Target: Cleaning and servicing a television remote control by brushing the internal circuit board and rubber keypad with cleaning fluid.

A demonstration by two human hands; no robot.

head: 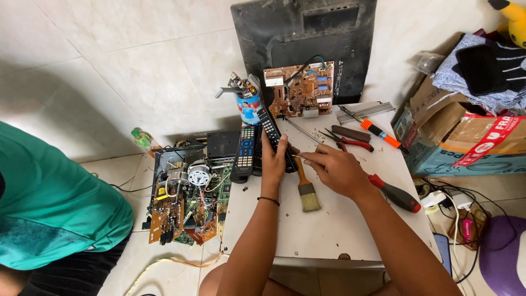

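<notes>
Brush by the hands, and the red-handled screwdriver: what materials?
Paintbrush: handle looks like varnished wood, orange-brown with a sheen; pale bristles, natural or synthetic unclear. Screwdriver beside the right hand: handle looks like moulded plastic or rubber, glossy red with matte black; shaft hidden.

Person in green shirt (49,203) cut off at left edge, yellow plush toy (512,19) cropped top right

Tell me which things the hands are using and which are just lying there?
In use:
left hand on slim black remote control
right hand pinching a thin metal tool

Lying about:
wooden-handled paintbrush
red-and-black screwdriver
red-handled pliers
brown circuit board
</notes>
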